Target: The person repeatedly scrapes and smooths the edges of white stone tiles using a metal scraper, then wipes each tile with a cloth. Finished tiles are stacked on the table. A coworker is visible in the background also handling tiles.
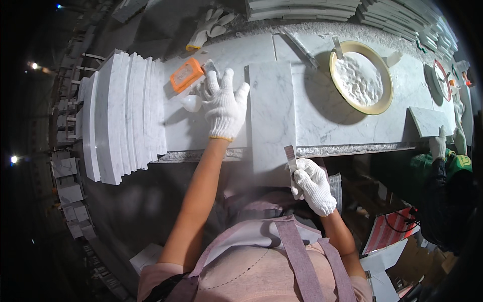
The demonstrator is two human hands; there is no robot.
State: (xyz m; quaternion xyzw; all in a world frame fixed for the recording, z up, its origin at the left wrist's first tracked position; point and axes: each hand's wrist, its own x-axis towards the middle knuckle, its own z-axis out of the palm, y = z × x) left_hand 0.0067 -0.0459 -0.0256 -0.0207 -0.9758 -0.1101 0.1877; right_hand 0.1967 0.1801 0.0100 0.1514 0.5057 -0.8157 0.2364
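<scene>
My left hand [222, 103], in a white knit glove, is spread over the pale stone tabletop, just left of a long grey-veined marble strip [273, 110]. Its fingertips reach a small metal scraper blade [209, 66]; whether they touch it I cannot tell. Beside that hand are an orange box-shaped thing [186, 75] and a white rounded, bulb-like piece [190, 103]. The marble strip juts past the table's front edge towards me. At its near right edge, my gloved right hand [313, 185] is closed around a narrow flat scraper [290, 157], its blade pointing up.
Upright marble slabs [123, 116] stand stacked at left. A yellow-rimmed bowl [389, 93] of white powdery material sits at right. A flat metal bar [300, 48] and a loose glove [209, 29] lie behind. At far right, another person's gloved hand [438, 144] is by a marble piece [427, 122].
</scene>
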